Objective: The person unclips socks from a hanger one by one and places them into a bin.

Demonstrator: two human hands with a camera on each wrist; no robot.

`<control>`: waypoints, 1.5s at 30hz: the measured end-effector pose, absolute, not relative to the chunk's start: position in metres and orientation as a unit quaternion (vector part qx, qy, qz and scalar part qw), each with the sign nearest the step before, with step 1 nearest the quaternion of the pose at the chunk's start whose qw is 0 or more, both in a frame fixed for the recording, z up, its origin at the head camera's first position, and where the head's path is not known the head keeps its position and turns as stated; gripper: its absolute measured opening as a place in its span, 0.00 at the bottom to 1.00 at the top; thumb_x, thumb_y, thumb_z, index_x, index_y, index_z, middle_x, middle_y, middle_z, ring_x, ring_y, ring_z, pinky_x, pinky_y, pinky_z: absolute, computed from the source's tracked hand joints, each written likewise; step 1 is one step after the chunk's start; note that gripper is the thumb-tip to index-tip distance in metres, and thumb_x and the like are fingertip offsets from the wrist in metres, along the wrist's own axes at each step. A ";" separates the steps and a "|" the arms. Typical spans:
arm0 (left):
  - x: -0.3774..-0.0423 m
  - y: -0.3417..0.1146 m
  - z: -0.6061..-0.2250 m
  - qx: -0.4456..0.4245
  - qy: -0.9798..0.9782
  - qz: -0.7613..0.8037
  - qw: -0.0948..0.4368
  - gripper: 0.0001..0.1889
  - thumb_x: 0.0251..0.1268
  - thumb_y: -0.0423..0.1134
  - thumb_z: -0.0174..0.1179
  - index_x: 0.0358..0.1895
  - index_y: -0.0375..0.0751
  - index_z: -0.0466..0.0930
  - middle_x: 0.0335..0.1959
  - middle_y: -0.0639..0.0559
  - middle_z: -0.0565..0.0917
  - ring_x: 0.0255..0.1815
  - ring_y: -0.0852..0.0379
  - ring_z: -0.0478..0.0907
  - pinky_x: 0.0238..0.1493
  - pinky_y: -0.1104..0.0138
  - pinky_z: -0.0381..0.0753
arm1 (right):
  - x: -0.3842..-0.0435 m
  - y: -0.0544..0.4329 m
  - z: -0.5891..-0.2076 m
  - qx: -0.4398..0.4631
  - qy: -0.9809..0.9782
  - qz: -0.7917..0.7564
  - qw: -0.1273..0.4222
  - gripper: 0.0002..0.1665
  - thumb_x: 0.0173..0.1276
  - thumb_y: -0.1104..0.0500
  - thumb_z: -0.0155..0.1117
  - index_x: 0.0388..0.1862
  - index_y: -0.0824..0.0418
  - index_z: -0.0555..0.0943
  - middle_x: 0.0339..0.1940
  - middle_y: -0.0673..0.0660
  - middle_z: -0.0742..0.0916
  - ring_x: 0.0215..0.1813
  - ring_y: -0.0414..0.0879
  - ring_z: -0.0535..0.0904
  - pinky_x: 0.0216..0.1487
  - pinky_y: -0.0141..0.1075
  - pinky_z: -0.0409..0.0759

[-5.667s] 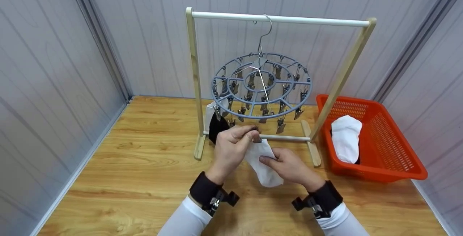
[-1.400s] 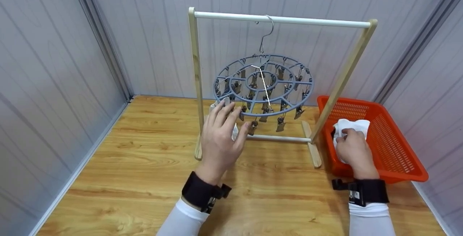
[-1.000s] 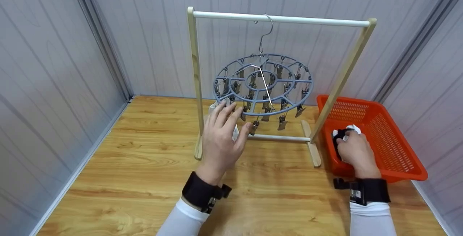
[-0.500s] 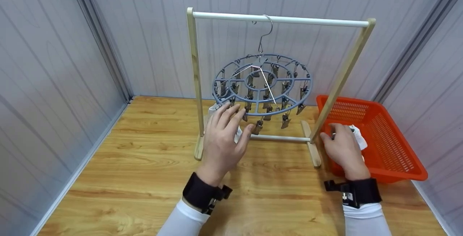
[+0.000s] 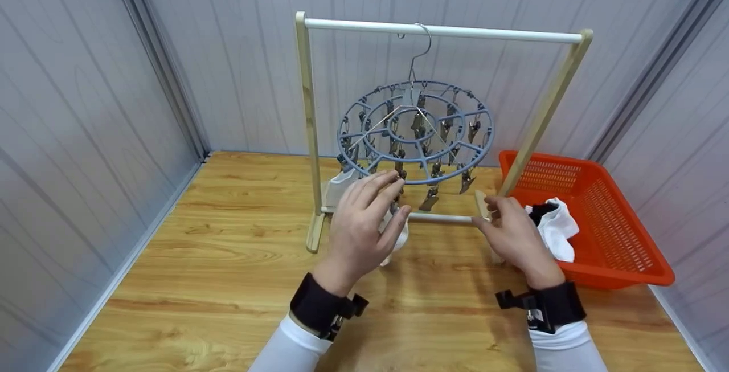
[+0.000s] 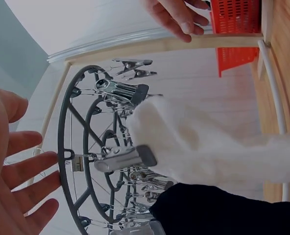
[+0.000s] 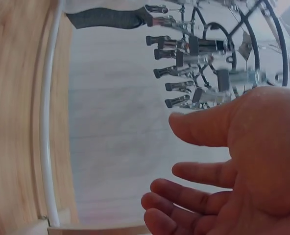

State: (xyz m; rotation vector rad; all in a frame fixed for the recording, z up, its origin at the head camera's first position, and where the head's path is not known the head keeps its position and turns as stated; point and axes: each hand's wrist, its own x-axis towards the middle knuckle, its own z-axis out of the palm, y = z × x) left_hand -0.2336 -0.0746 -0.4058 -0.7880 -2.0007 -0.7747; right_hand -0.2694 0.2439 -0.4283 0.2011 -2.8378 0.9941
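My left hand (image 5: 364,224) is at the near left rim of the round clip hanger (image 5: 422,159), fingers extended and holding nothing. In the left wrist view, its fingers lie beside the hanger's ring, and a white sock (image 6: 199,139) hangs from two metal clips (image 6: 123,159). A black sock (image 6: 208,210) hangs beside it. Between the hanger and the basket, my right hand (image 5: 515,238) is in the air, with its fingers loosely bent. The right wrist view shows no object in its grasp.
A wooden stand (image 5: 306,104) with a white top bar (image 5: 364,26) carries the hanger. To the right, an orange basket (image 5: 621,235) contains a white sock (image 5: 557,232) and a black one (image 5: 541,211). Pale panelled walls (image 5: 239,64) close off the back and sides.
A white sock was in my hands at a clip earlier. Since then, my right hand has disturbed the basket's socks and moved left out of it. The hanger has turned; my left hand shifted slightly right.
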 end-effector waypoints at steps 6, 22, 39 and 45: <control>-0.232 -0.071 -0.406 -0.363 -0.785 -0.308 0.397 0.22 0.85 0.43 0.64 0.72 0.33 0.83 0.74 0.38 0.82 0.79 0.45 0.77 0.81 0.49 0.74 | -0.269 0.237 -0.434 0.096 -0.937 0.329 0.067 0.34 0.81 0.52 0.73 0.75 0.70 0.77 0.65 0.71 0.83 0.64 0.66 0.82 0.67 0.62 0.81; -0.243 -0.089 -0.405 -0.277 -0.788 -0.277 0.475 0.26 0.74 0.39 0.70 0.70 0.31 0.83 0.73 0.33 0.81 0.79 0.32 0.73 0.81 0.36 0.69 | -0.265 0.226 -0.443 0.204 -0.911 0.356 -0.028 0.49 0.70 0.44 0.83 0.79 0.69 0.75 0.67 0.67 0.85 0.67 0.63 0.81 0.65 0.63 0.83; -0.241 -0.085 -0.407 -0.277 -0.812 -0.261 0.443 0.25 0.78 0.43 0.68 0.70 0.33 0.83 0.75 0.33 0.79 0.75 0.38 0.77 0.82 0.38 0.69 | -0.269 0.204 -0.461 0.218 -0.884 0.411 -0.052 0.42 0.72 0.47 0.83 0.77 0.65 0.77 0.62 0.61 0.89 0.60 0.55 0.87 0.56 0.48 0.88; -0.239 -0.084 -0.406 -0.287 -0.814 -0.264 0.431 0.25 0.79 0.44 0.67 0.71 0.33 0.83 0.76 0.34 0.79 0.76 0.39 0.77 0.83 0.39 0.68 | -0.273 0.202 -0.468 0.204 -0.882 0.423 -0.044 0.40 0.73 0.50 0.82 0.75 0.67 0.78 0.61 0.62 0.90 0.56 0.52 0.87 0.56 0.46 0.87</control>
